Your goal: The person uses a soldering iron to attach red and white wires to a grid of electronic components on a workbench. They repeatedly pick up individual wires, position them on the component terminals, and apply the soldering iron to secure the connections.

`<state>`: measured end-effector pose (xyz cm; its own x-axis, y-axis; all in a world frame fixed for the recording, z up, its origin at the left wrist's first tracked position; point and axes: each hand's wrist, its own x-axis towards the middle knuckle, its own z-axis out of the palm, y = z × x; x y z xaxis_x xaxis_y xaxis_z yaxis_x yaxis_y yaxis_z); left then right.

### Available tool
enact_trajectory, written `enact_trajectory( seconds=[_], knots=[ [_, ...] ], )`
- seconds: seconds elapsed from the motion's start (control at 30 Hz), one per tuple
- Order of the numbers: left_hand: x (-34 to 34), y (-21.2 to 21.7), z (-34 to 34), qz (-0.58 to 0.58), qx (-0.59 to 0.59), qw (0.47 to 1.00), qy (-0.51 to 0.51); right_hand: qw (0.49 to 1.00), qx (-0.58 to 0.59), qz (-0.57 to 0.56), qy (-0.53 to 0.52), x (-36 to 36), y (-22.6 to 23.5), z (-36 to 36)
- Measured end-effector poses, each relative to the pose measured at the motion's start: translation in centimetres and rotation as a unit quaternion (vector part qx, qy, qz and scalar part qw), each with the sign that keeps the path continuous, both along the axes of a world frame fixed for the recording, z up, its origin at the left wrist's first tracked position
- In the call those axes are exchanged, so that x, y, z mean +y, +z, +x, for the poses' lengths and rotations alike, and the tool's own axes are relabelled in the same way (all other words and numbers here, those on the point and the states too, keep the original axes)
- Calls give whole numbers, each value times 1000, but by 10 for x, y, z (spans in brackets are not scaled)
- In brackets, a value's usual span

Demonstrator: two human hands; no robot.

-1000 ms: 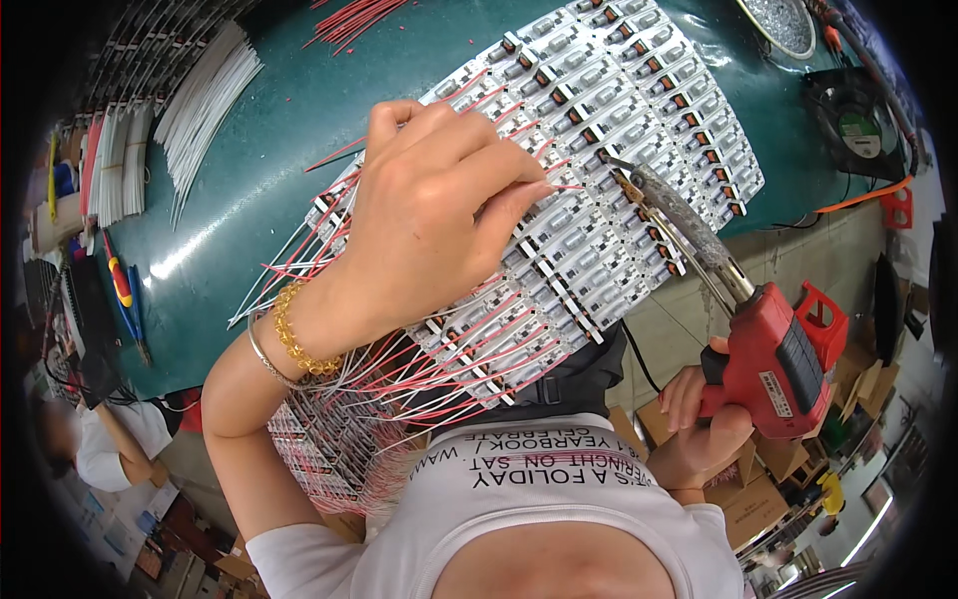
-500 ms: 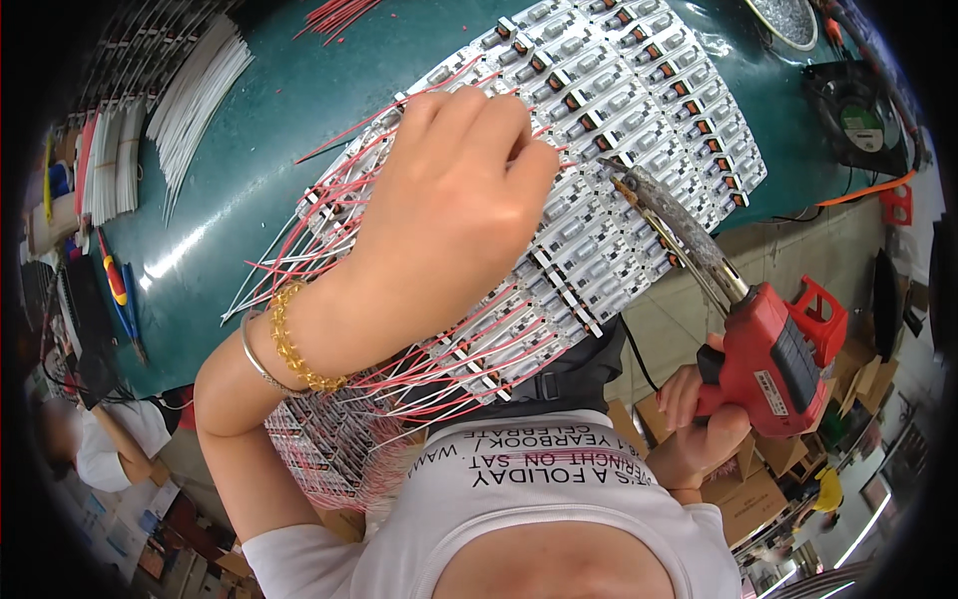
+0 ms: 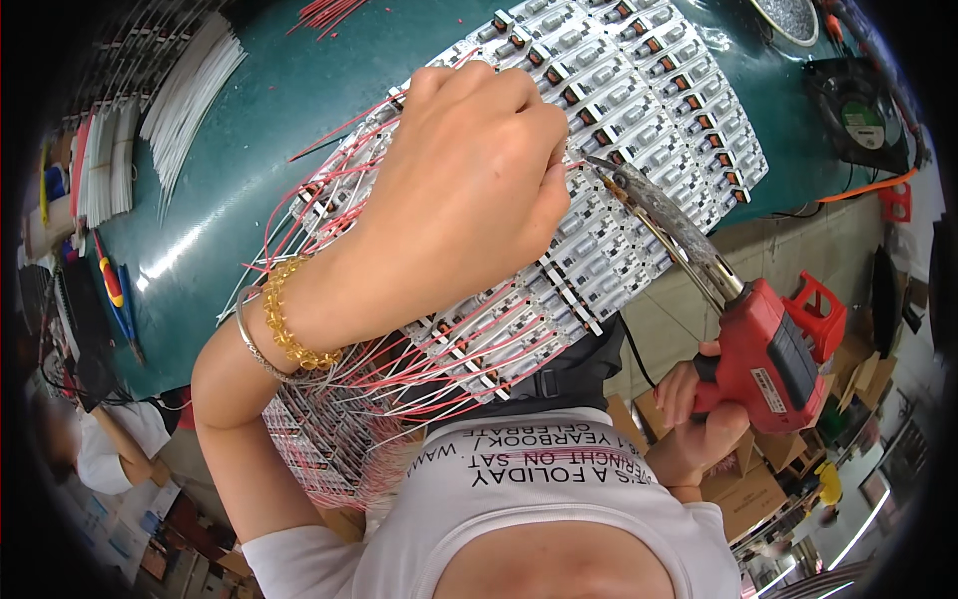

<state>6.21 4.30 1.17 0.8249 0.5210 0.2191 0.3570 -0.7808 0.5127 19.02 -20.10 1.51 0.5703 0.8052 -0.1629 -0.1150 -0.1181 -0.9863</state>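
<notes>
My right hand (image 3: 704, 414) grips a red soldering gun (image 3: 768, 359) by its handle. The gun's metal tip reaches up and left over a panel of small white circuit boards (image 3: 639, 130), beside my left fingers. My left hand (image 3: 479, 165) is closed over the panel, knuckles up, its fingertips mostly hidden beneath it. A short end of red wire (image 3: 575, 163) pokes out from those fingers, close to the tip. Many red and white wires (image 3: 469, 349) hang from the boards along the panel's left and lower edges.
On the green tabletop (image 3: 210, 290) lie bundled white wires (image 3: 195, 95), loose red wires (image 3: 327, 14), a red-yellow screwdriver (image 3: 110, 285) and a blue-handled tool (image 3: 127, 309). A black fan (image 3: 860, 120) and a metal bowl (image 3: 788, 18) stand at far right. Another person (image 3: 125, 444) sits at lower left.
My left hand has shifted slightly right and turned, closer to the soldering gun's tip. The tip has moved a little left, and a red wire end now shows beside it.
</notes>
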Motion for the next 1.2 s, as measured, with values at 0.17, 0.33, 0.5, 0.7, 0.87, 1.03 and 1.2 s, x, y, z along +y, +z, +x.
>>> enact_trajectory(
  seconds=[0.17, 0.33, 0.5, 0.7, 0.87, 1.03, 1.2],
  knots=[
    [0, -1, 3, -13, 2, 1000, 12, 1000, 10, 5, -21, -4, -3, -1],
    [-2, -3, 4, -6, -16, 1000, 21, 996, -41, -47, -55, 3, 4, -12],
    [-2, -3, 2, 1, -21, 999, 29, 992, -116, -45, -11, -24, -10, 2],
    [-3, -4, 5, 5, -26, 999, 29, 997, -75, -28, -15, -20, -7, 0],
    [-4, -4, 6, 4, -16, 1000, 24, 999, -47, -16, -21, -1, 1, -7],
    [8, 6, -2, -14, -34, 999, -15, 999, -2, 48, 9, -1, -5, 3],
    [91, -1, 4, 289, 105, 943, 127, 995, 10, 103, 7, 2, -10, 9]
  ],
)
